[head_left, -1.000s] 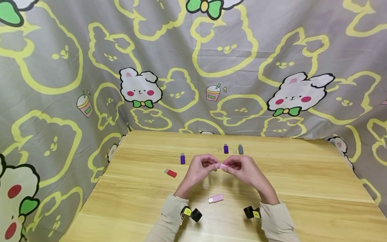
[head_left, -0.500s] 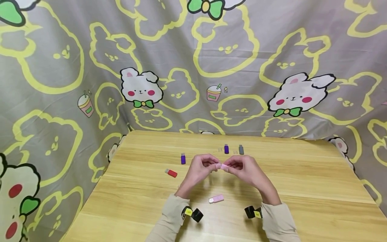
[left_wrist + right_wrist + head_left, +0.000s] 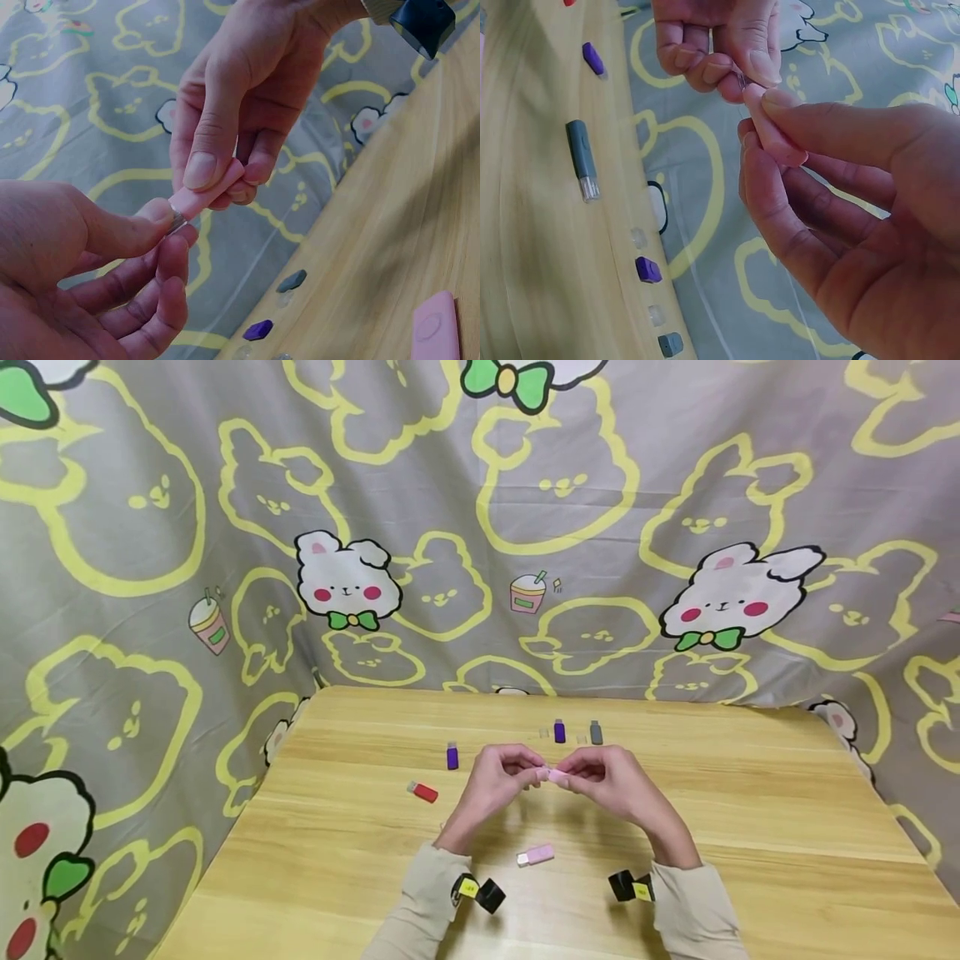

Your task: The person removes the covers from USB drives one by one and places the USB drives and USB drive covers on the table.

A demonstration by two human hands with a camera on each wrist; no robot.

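In the head view both hands meet over the middle of the table around a pink USB stick (image 3: 206,195). My right hand (image 3: 603,777) pinches its pink body between thumb and fingers. At the other end my left hand (image 3: 498,781) pinches the clear cap (image 3: 177,221), mostly covered by the fingertips. A second pink USB stick (image 3: 536,855) lies on the table between the forearms. Beyond the hands lie a purple USB stick (image 3: 559,732) and a grey one (image 3: 596,732). Loose clear caps (image 3: 656,315) lie close to them.
To the left on the wooden table (image 3: 337,843) are a red USB stick (image 3: 424,792) and another purple USB stick (image 3: 452,757). A dark grey USB stick (image 3: 579,150) with a clear end shows in the right wrist view. A patterned curtain (image 3: 442,485) hangs behind the table.
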